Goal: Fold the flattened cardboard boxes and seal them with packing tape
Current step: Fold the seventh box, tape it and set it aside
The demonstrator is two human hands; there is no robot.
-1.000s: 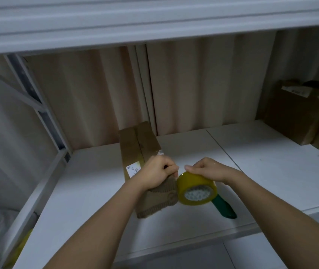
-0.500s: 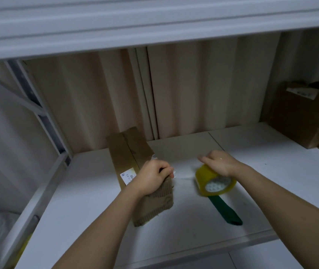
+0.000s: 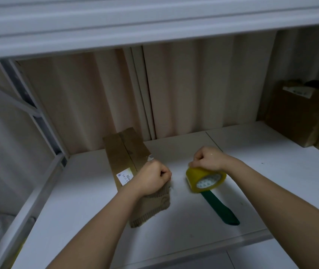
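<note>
White shelf board carried everything, and both your hands worked over its front half. Brown cardboard boxes sat stacked well off to the right of your right hand, out of play.

Long cardboard box lay flat under your left hand and ran away from it toward the back panel, flaps met along a centre seam, white label just left of your knuckles. Beige knitted cloth was under your left wrist, covering the box's near end.

Green-handled tool lay on the board below your right hand, partly under the roll.

Risks, as I judge them:
- I couldn't see a tape strip between your hands. If one was stretched there, slack would let it fold onto itself.
- Box was pinned at one end only, so a sideways pull on the roll could swing it and lay the tape off the seam.
- Cloth under your grip could slip on the cardboard.

Hands:
- Left hand: fisted tight on the near end of the box, fingers curled. Whether it pinched a tape end or just cloth, I couldn't tell.
- Right hand: fingers curled over the top of the yellow tape roll, gripping it tilted, just right of your left fist, not touching it.
</note>
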